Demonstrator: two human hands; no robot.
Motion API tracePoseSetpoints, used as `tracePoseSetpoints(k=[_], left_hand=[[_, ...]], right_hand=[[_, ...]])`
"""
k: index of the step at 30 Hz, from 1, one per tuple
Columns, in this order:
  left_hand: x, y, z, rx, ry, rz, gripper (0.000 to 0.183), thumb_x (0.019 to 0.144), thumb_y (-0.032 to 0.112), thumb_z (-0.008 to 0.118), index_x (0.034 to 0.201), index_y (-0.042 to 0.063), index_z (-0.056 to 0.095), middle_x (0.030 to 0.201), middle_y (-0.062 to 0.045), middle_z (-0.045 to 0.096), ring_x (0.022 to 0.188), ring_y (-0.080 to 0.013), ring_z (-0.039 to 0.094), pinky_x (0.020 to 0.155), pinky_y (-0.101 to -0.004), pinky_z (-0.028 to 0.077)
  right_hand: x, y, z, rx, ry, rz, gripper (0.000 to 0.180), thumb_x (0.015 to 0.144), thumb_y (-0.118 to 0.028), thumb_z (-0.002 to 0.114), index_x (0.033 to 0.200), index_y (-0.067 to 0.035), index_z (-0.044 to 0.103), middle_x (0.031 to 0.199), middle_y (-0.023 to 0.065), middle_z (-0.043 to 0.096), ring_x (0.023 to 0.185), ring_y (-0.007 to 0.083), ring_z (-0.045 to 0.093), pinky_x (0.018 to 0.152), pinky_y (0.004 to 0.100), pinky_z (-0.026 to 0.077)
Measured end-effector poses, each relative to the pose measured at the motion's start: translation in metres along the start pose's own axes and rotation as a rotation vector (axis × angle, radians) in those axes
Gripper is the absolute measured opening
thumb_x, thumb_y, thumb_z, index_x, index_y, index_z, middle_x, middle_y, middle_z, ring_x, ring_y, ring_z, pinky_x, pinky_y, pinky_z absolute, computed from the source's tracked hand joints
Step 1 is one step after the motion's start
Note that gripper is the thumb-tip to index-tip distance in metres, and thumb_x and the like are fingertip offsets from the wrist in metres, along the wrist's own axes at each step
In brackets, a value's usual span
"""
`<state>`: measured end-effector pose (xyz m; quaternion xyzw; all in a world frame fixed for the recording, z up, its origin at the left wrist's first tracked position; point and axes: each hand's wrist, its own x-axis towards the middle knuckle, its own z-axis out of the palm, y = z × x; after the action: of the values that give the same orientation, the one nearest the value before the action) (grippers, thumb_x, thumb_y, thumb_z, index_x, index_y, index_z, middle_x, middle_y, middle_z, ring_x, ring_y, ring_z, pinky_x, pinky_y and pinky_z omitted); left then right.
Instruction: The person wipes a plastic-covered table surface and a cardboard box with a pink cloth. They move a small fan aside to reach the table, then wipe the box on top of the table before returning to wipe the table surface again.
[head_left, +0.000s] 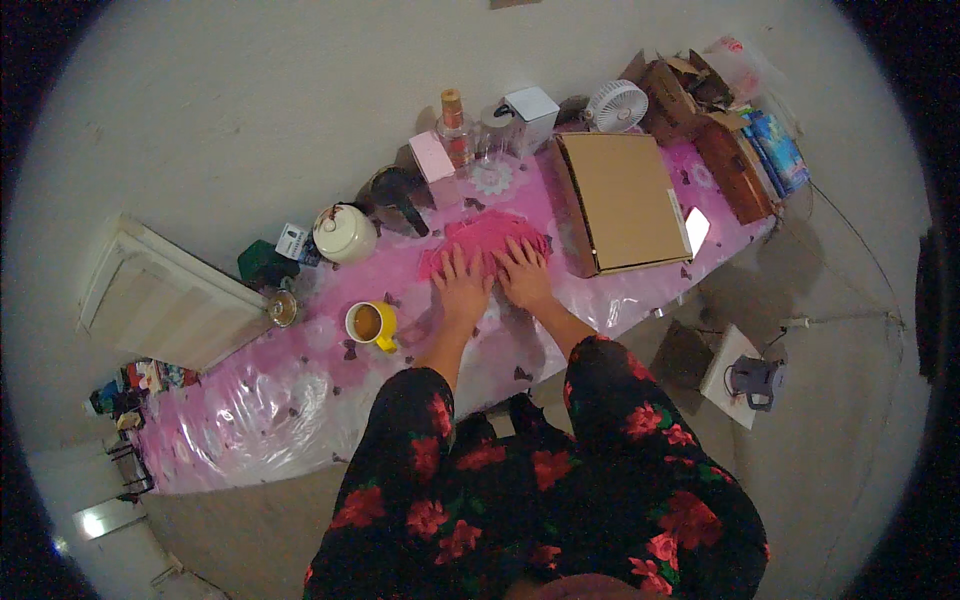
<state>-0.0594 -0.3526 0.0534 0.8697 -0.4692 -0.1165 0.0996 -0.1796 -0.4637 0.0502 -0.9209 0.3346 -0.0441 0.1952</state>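
A bright pink cloth (491, 229) lies spread on the table, over a pink patterned tablecloth (420, 296) under clear plastic. My left hand (463, 283) rests palm down on its near left part, fingers spread. Beside it, my right hand (525, 276) lies flat on the near right part, fingers also spread. Neither hand is closed on anything. To the left of my left hand stands a yellow mug (385, 324) with a brown drink in it. A flat cardboard box (626, 202) lies to the right of the cloth.
Along the wall stand a cream lidded pot (344, 233), a dark handled object (397, 196), a pink box (433, 157), a glass bottle (454, 131), a white box (531, 112) and a small white fan (618, 106). A glass lidded jar (283, 307) stands left, near a leaning pale panel (180, 300).
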Motion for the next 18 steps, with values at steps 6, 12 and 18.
tracePoseSetpoints(k=[6,12,18], left_hand=[[-0.019,-0.022,-0.002,0.008,-0.034,-0.031,0.067,0.099,0.044,0.055,0.158,0.021,0.036,0.166,-0.018,0.025,0.152,-0.0428,0.022,0.117,-0.0664,0.022],[-0.134,0.008,0.002,-0.087,-0.046,0.179,0.065,0.094,0.036,0.063,0.154,0.020,0.045,0.164,-0.012,0.031,0.149,-0.0384,0.029,0.119,-0.0637,0.021],[-0.067,0.036,0.017,-0.104,0.103,0.214,0.066,0.092,0.035,0.066,0.154,0.023,0.045,0.163,-0.011,0.033,0.149,-0.0394,0.028,0.119,-0.0630,0.021]], right_hand=[[-0.024,-0.009,0.010,-0.048,-0.068,-0.133,0.050,0.101,-0.034,0.054,0.148,-0.021,0.049,0.162,0.0093,0.037,0.151,0.0369,0.028,0.120,0.0550,0.025],[-0.122,0.010,-0.002,0.107,-0.025,0.034,0.049,0.103,-0.035,0.053,0.149,-0.017,0.049,0.159,0.0103,0.041,0.149,0.0377,0.030,0.119,0.0554,0.026],[-0.039,0.038,0.000,-0.057,0.142,0.043,0.051,0.103,-0.036,0.052,0.150,-0.019,0.048,0.159,0.0119,0.041,0.148,0.0390,0.031,0.117,0.0583,0.028]])
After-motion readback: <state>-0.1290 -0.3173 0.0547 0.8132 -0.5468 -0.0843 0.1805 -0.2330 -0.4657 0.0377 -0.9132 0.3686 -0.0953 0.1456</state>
